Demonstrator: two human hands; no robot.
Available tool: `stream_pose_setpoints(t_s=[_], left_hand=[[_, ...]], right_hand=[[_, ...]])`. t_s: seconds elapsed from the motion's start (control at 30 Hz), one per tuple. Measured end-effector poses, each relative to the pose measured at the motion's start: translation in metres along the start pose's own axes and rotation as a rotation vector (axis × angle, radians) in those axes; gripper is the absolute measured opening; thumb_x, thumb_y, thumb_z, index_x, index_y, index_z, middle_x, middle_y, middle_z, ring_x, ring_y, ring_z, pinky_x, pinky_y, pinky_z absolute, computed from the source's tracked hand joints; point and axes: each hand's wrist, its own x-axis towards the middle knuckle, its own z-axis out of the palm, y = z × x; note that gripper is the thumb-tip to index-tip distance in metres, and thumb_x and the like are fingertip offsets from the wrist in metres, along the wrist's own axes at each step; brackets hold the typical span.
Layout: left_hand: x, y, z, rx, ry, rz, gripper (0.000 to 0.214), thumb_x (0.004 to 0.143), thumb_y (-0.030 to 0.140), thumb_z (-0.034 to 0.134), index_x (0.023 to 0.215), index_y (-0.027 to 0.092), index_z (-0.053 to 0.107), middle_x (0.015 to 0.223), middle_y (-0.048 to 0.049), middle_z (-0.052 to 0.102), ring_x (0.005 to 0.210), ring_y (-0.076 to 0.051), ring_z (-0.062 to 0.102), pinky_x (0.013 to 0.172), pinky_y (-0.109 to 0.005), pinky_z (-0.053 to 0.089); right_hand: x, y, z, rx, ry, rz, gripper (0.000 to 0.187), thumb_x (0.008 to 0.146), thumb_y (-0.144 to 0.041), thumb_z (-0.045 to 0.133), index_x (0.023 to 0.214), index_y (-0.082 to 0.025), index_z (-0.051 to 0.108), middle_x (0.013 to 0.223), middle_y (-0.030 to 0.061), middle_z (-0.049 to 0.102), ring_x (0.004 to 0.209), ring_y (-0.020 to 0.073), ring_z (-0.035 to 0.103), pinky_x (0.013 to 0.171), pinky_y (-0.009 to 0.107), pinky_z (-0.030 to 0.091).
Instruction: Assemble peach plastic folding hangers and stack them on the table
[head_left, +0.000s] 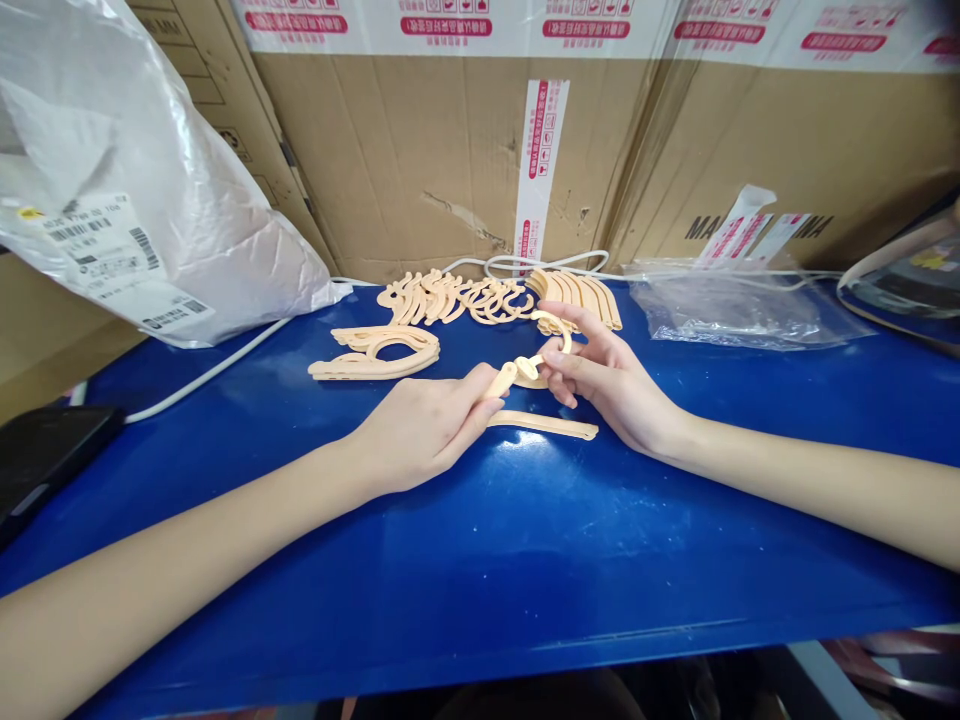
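My left hand [424,425] is closed around a flat beige plastic arm [502,379] with a rounded end. In my right hand [619,385], a curved beige hook [565,328] is pinched between thumb and fingers. The hook's round base [527,368] meets or nearly meets the arm's end; whether they are joined I cannot tell. Below my hands lies a long beige strip [547,424] on the blue table. Folded beige hanger pieces [375,355] are stacked left of the hands. Behind are loose hooks [495,300] and a row of curved arms [581,295].
Cardboard boxes [420,150] stand along the back of the blue table [480,580]. At left are a white plastic parcel [150,200], a black phone-like device [56,455] and a white cable [214,375]. A clear plastic bag [750,310] lies at the back right.
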Motion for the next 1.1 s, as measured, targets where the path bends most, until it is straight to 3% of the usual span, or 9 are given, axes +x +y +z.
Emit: stream_pose_setpoints(t_s=[0.57, 0.8, 1.1], left_hand=[[-0.0004, 0.0042, -0.0008, 0.244, 0.16, 0.153, 0.033, 0.102, 0.03, 0.025, 0.098, 0.012, 0.053, 0.067, -0.0003, 0.063, 0.051, -0.013, 0.057, 0.046, -0.025, 0.035], [-0.0034, 0.0018, 0.0031, 0.135, 0.183, 0.153, 0.019, 0.095, 0.025, 0.031, 0.091, 0.018, 0.049, 0.066, 0.0026, 0.063, 0.049, -0.012, 0.055, 0.045, -0.023, 0.032], [-0.004, 0.0009, 0.0021, 0.086, 0.241, 0.179, 0.021, 0.094, 0.024, 0.032, 0.087, 0.017, 0.051, 0.06, 0.0042, 0.056, 0.044, -0.01, 0.049, 0.044, -0.023, 0.031]], right_hand=[[0.0018, -0.0021, 0.0005, -0.025, -0.029, 0.027, 0.054, 0.079, -0.026, 0.071, 0.127, -0.023, 0.047, 0.076, -0.0052, 0.055, 0.054, 0.006, 0.044, 0.053, 0.023, 0.038], [0.0008, -0.0007, 0.001, -0.005, -0.103, 0.021, 0.048, 0.082, -0.024, 0.068, 0.124, -0.023, 0.047, 0.078, -0.0052, 0.057, 0.055, 0.0058, 0.045, 0.052, 0.022, 0.036], [0.0007, -0.0001, 0.002, 0.01, -0.134, 0.004, 0.046, 0.083, -0.023, 0.068, 0.124, -0.022, 0.046, 0.077, -0.0052, 0.056, 0.056, 0.0053, 0.045, 0.05, 0.021, 0.034]])
